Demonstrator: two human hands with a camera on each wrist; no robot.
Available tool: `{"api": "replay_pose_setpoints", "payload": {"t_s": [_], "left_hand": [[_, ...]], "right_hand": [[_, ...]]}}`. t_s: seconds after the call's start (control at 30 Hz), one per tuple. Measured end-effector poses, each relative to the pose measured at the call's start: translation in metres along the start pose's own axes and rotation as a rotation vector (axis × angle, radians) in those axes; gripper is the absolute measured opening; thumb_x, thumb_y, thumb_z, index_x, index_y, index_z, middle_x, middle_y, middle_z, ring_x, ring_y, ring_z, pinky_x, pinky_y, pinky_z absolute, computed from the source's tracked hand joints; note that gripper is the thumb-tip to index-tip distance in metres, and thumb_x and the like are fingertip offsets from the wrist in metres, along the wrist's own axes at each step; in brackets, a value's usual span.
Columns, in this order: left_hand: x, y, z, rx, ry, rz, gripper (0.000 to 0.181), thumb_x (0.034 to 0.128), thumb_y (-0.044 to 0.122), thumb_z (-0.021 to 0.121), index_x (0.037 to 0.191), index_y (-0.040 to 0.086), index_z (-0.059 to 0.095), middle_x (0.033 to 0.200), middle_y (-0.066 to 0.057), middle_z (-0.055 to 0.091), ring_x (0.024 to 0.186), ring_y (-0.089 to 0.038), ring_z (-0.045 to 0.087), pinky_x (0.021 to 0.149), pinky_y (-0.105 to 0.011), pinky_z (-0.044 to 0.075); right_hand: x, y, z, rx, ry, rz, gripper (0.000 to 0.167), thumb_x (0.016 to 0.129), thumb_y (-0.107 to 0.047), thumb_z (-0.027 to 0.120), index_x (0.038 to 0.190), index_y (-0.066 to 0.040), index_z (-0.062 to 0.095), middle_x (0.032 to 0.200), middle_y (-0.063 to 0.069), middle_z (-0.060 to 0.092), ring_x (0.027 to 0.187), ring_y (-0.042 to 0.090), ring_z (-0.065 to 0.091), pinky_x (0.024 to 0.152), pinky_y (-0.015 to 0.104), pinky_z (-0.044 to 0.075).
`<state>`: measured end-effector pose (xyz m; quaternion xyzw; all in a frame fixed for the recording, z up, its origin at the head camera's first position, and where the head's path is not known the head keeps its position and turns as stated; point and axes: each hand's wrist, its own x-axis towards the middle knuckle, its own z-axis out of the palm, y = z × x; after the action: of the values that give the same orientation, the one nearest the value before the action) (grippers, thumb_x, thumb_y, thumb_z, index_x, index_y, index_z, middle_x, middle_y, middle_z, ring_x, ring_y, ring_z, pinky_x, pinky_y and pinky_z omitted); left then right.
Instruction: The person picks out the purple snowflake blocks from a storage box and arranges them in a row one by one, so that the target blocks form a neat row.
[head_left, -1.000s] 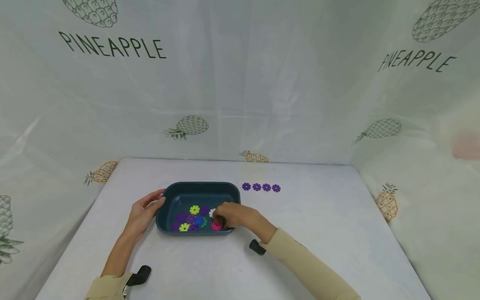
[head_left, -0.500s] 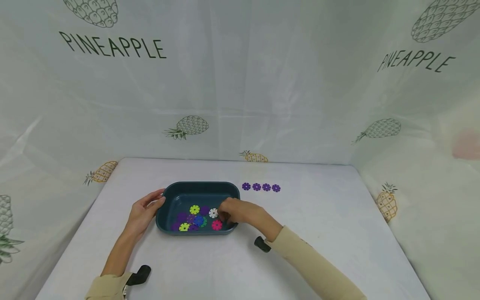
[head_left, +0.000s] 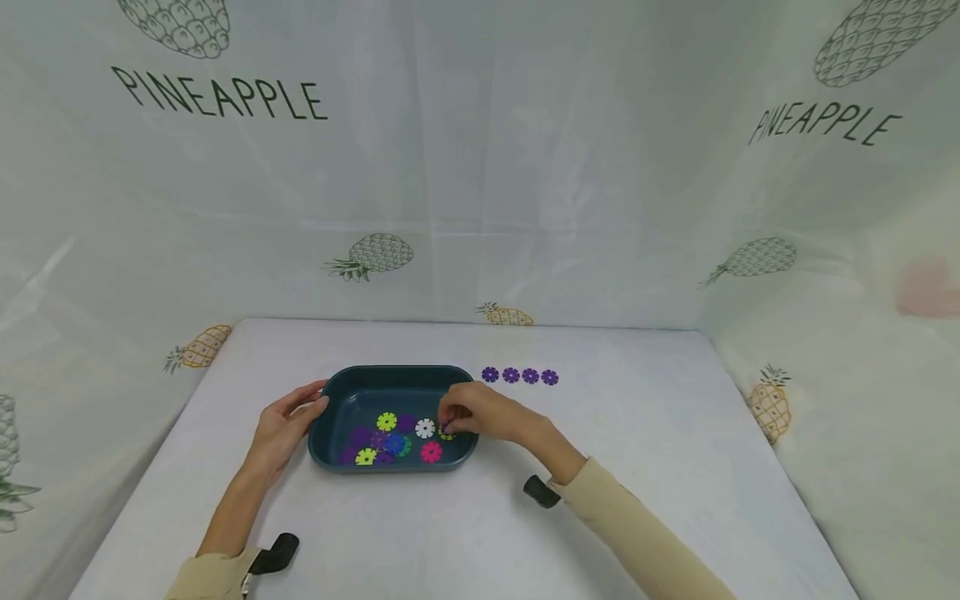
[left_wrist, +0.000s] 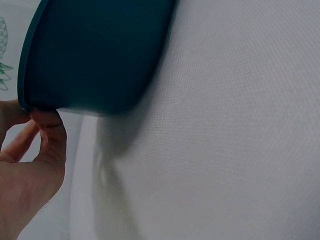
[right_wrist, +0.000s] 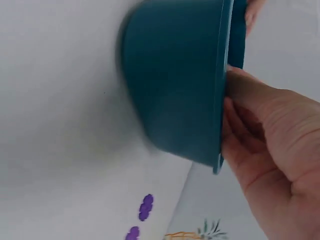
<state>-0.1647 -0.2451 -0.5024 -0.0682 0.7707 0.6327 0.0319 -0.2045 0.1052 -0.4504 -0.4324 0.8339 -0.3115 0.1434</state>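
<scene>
A dark teal rectangular tray (head_left: 352, 377) stands on the white table. My left hand (head_left: 281, 433) pinches its left rim between thumb and fingers; the left wrist view shows the thumb on the tray's outer wall (left_wrist: 100, 60). Over the right end of the tray is my right hand (head_left: 483, 410), thumb and fingers brought together around what looks like a purple flower-shaped disc (head_left: 445, 427), mostly hidden. Several flower discs lie in the tray, among them a white disc (head_left: 425, 428), a pink disc (head_left: 431, 452), a yellow disc (head_left: 386, 421) and a blue disc (head_left: 394, 443).
Several purple flower discs (head_left: 511, 376) lie in a row on the table, just beyond the tray's right end. A pineapple-print curtain (head_left: 570, 208) hangs behind and beside the white tabletop (head_left: 637, 433).
My right hand has risen from the tray's near right corner toward its right end, uncovering the white and pink discs. My left hand keeps its place on the rim.
</scene>
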Motion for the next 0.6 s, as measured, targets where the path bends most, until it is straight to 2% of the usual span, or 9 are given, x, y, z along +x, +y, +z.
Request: {"api": "replay_pose_setpoints", "payload": {"t_s": [0.13, 0.3, 0.43, 0.6], "left_hand": [[0.000, 0.002, -0.001, 0.018, -0.005, -0.014, 0.061, 0.1022, 0.035, 0.066, 0.152, 0.005, 0.048, 0.134, -0.009, 0.051, 0.100, 0.003, 0.059, 0.085, -0.014, 0.052], [0.000, 0.003, -0.002, 0.035, -0.027, -0.015, 0.061, 0.1031, 0.034, 0.065, 0.154, 0.006, 0.046, 0.143, -0.017, 0.047, 0.102, 0.001, 0.059, 0.086, -0.013, 0.051], [0.000, 0.002, -0.003, 0.031, -0.041, -0.004, 0.062, 0.1029, 0.035, 0.065, 0.153, 0.004, 0.046, 0.140, -0.016, 0.048, 0.103, 0.000, 0.060, 0.086, -0.014, 0.052], [0.000, 0.003, -0.003, 0.031, -0.035, 0.015, 0.062, 0.1021, 0.035, 0.066, 0.152, 0.003, 0.047, 0.133, -0.011, 0.051, 0.102, 0.000, 0.061, 0.085, -0.015, 0.053]], "right_hand": [[-0.003, 0.012, -0.002, 0.126, 0.137, -0.003, 0.011, 0.092, -0.007, 0.077, 0.102, -0.003, 0.073, 0.095, 0.003, 0.070, 0.082, 0.008, 0.060, 0.077, 0.023, 0.056], [-0.011, 0.031, -0.005, 0.283, 0.307, 0.094, 0.014, 0.092, -0.010, 0.078, 0.105, -0.006, 0.074, 0.095, 0.002, 0.070, 0.086, 0.013, 0.062, 0.082, 0.026, 0.058], [-0.021, 0.043, -0.010, 0.357, 0.381, 0.170, 0.014, 0.095, -0.012, 0.075, 0.109, -0.007, 0.074, 0.097, 0.005, 0.071, 0.090, 0.020, 0.065, 0.083, 0.032, 0.059], [-0.034, 0.056, -0.015, 0.432, 0.458, 0.233, 0.019, 0.097, -0.012, 0.073, 0.114, -0.004, 0.073, 0.103, 0.011, 0.073, 0.093, 0.025, 0.067, 0.089, 0.048, 0.058]]}}
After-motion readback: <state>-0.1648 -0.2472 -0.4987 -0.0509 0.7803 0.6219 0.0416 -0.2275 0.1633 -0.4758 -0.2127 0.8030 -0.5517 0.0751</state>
